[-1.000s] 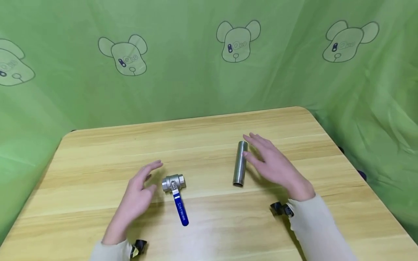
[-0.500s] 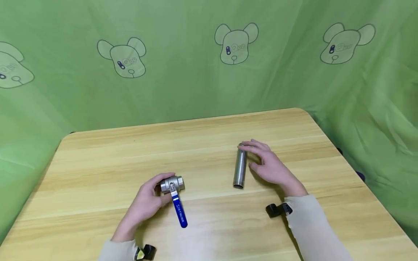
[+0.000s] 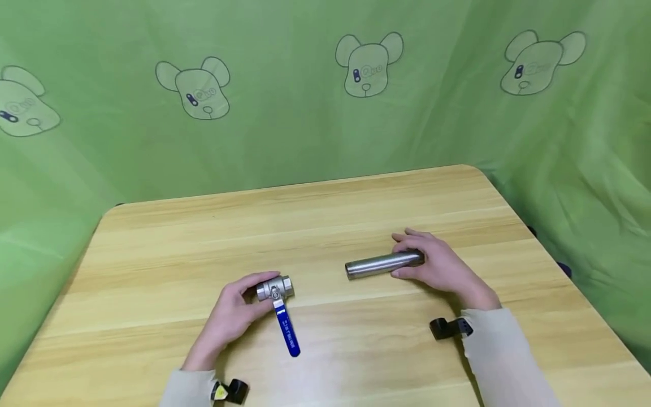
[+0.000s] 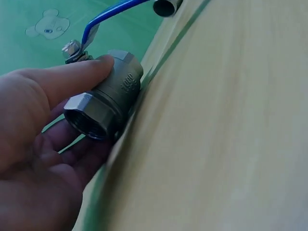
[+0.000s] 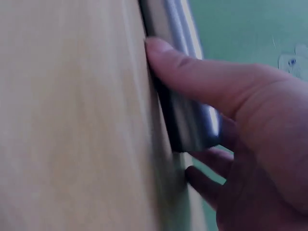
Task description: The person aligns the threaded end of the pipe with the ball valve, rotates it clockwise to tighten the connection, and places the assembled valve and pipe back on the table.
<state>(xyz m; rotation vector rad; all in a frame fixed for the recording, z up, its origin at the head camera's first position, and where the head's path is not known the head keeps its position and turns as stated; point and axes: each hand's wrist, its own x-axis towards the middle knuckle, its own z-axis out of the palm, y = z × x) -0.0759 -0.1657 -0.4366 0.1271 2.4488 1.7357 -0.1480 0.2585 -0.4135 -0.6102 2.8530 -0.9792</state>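
Note:
A steel ball valve (image 3: 275,288) with a blue lever handle (image 3: 288,330) is on the left part of the table. My left hand (image 3: 235,312) grips the valve body, thumb on the near side and fingers round the far side. In the left wrist view the thumb presses on the metal body (image 4: 120,79), and the threaded opening faces the palm. To the right, my right hand (image 3: 434,262) holds a plain metal pipe (image 3: 378,264) near its right end, thumb on the near side. The pipe's other end points left toward the valve, apart from it.
Both things are over a wood-grain table (image 3: 244,232) with rounded far corners. A green cloth curtain (image 3: 285,113) printed with bear heads hangs behind and beside it. Small black cameras sit at the left wrist (image 3: 236,391) and right wrist (image 3: 441,328).
My left hand has moved right and closed round the valve. My right hand has taken hold of the pipe and turned it from pointing toward me to lying nearly sideways.

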